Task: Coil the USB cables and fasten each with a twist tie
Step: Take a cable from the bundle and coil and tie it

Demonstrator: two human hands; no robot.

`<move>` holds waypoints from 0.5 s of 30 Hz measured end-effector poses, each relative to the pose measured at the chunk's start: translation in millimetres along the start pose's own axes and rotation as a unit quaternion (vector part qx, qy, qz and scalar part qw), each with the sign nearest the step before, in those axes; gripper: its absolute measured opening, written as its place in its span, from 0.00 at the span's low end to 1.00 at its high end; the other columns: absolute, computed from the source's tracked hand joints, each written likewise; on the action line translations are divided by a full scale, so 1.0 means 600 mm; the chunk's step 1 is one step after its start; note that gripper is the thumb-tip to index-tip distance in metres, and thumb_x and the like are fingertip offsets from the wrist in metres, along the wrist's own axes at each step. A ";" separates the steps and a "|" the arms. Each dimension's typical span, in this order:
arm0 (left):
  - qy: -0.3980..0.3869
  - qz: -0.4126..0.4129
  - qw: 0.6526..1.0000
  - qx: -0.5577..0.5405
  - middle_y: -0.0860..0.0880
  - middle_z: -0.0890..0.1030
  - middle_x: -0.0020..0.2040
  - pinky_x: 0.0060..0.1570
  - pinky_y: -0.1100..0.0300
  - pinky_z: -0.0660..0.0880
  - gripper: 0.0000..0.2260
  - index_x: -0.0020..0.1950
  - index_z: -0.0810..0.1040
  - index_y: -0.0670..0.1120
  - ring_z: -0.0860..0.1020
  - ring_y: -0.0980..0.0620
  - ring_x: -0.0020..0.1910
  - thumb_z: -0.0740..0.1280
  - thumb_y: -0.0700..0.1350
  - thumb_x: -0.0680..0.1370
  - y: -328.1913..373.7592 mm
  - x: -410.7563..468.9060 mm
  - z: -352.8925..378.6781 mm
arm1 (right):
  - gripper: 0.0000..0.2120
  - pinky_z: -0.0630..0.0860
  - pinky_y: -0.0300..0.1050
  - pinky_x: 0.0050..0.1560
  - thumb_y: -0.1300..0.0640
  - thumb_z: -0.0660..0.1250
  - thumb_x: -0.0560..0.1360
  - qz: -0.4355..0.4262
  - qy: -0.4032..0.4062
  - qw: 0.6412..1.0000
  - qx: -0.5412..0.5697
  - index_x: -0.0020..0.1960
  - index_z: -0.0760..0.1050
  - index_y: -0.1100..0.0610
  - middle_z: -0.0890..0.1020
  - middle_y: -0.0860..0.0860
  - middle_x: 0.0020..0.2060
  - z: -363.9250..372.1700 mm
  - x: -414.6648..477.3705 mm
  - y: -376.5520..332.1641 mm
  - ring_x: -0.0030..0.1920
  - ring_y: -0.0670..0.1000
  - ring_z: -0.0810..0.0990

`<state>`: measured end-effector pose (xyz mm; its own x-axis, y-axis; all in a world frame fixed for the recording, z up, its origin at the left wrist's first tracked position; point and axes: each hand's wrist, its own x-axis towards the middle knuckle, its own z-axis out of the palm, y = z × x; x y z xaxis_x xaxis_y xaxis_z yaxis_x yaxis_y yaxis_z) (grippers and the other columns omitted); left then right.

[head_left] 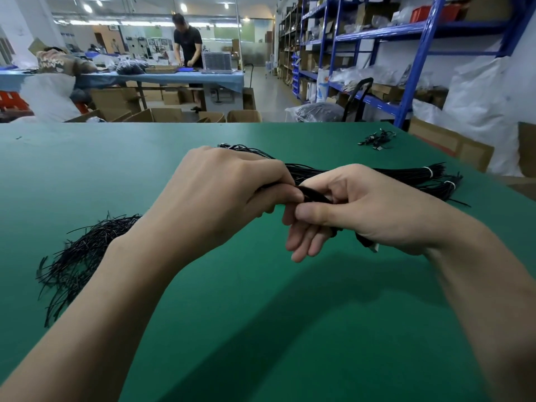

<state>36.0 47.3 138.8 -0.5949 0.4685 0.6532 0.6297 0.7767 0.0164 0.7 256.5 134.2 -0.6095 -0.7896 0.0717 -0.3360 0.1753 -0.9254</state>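
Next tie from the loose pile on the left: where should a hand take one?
Probably pinch one end sticking out at the near edge of the twist tie pile, from above with the left hand, now holding the cable: ties lie apart there, tangled in the middle.

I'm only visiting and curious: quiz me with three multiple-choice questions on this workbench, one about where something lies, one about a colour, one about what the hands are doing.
1. Where does the loose pile of short black twist ties lie?
A) left of the left forearm
B) on a shelf
C) in a cardboard box

2. What colour is the flat table top?
A) grey
B) green
C) white

3. What are the left hand and right hand doing?
A) lying flat on the table
B) both holding a thin black cable
C) lifting a box

Answers: 1 A, the pile lies beside that forearm; 2 B, the surface is green all over; 3 B, fingers of both curl round the cable.
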 end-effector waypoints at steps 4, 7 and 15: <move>0.005 0.013 0.999 0.038 0.52 0.84 0.38 0.31 0.50 0.75 0.13 0.48 0.85 0.48 0.80 0.46 0.33 0.64 0.53 0.81 0.004 0.002 -0.007 | 0.06 0.81 0.40 0.40 0.64 0.64 0.81 -0.014 0.032 0.999 0.001 0.49 0.79 0.63 0.86 0.60 0.40 0.004 0.001 -0.007 0.41 0.58 0.87; 0.009 0.011 0.999 0.044 0.52 0.84 0.39 0.32 0.49 0.75 0.14 0.49 0.86 0.48 0.80 0.45 0.33 0.63 0.53 0.81 0.002 -0.001 -0.009 | 0.05 0.81 0.41 0.39 0.65 0.66 0.80 -0.019 0.057 0.998 -0.002 0.48 0.80 0.63 0.86 0.60 0.40 0.009 0.007 -0.005 0.40 0.58 0.87; 0.028 0.018 0.998 0.057 0.52 0.84 0.38 0.30 0.49 0.75 0.13 0.48 0.86 0.47 0.81 0.45 0.33 0.65 0.51 0.81 -0.005 -0.004 -0.003 | 0.14 0.81 0.38 0.40 0.58 0.78 0.64 -0.013 0.187 0.982 0.031 0.47 0.81 0.60 0.87 0.57 0.39 -0.017 0.005 0.015 0.37 0.51 0.86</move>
<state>36.7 43.1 138.7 -0.5416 0.4750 0.6936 0.5868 0.8044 -0.0927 -11.5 261.6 129.9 -0.8260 -0.5201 0.2171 -0.3183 0.1127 -0.9413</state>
